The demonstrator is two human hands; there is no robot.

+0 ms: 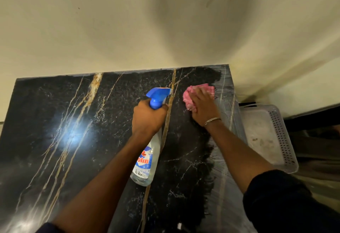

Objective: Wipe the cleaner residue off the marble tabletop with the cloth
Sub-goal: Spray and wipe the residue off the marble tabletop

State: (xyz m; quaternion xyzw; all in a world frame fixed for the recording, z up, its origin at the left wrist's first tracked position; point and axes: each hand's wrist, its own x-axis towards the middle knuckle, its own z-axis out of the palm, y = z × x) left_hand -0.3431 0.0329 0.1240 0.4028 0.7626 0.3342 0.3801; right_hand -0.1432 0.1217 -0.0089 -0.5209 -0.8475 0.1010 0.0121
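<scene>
Marble tabletop (55,122): black, gold-veined, streaky haze along right edge | white perforated basket (283,140): beside right edge | spray bottle (147,161): gripped at neck by left hand (147,117) | right hand (204,106): fingers flat, pressing pink cloth (189,96) onto far-right tabletop.

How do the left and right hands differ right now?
The left hand grips the spray bottle by its neck; the right hand presses the pink cloth on the marble tabletop. The right wrist wears a bangle; the left wrist is bare. Both arms reach forward over the tabletop.
</scene>
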